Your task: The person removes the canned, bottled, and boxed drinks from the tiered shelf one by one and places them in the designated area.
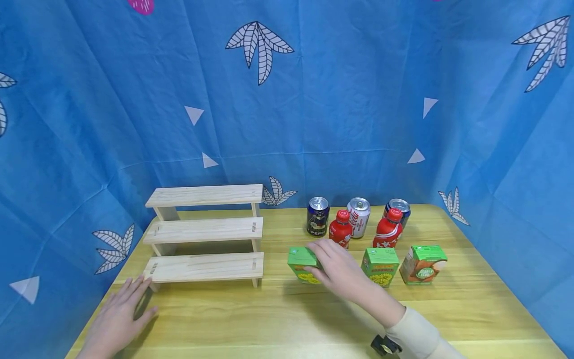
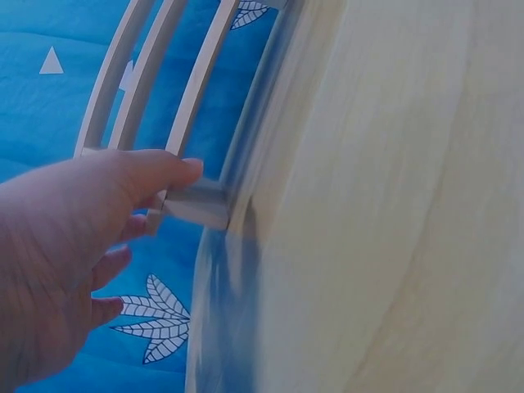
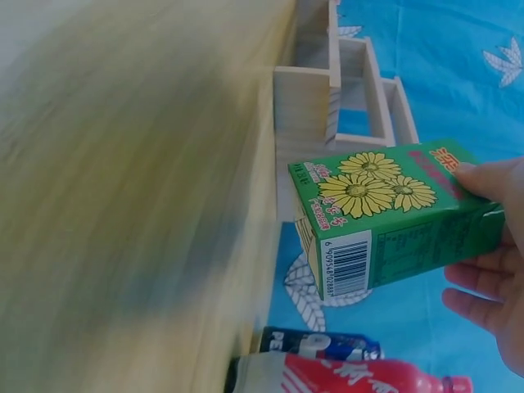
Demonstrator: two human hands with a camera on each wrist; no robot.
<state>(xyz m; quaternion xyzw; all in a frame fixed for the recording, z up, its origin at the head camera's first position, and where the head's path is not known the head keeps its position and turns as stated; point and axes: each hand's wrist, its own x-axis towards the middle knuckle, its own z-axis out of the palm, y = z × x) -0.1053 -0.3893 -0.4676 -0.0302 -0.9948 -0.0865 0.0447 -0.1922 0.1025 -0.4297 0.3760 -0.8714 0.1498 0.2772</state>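
My right hand (image 1: 338, 269) grips a green drink carton (image 1: 299, 267) by its top end, thumb on one side and fingers on the other. In the right wrist view, the carton (image 3: 385, 217) shows yellow flowers and a barcode, and hangs tilted off the table. At the left, a three-tier wooden display rack (image 1: 204, 268) stands on the table. My left hand (image 1: 117, 316) has its fingers extended, fingertips right at the front left corner of the rack's lowest tier. In the left wrist view, the thumb of the left hand (image 2: 74, 237) overlaps the rack's end (image 2: 196, 205).
Another green carton (image 1: 380, 268) and a green-and-brown carton (image 1: 422, 265) stand right of my right hand. Behind them are two red bottles (image 1: 341, 229) (image 1: 388, 229), a dark Pepsi can (image 1: 318, 217), a silver cola can (image 1: 358, 217) and a dark blue can (image 1: 399, 207). Blue curtain (image 1: 350, 99) encloses the table.
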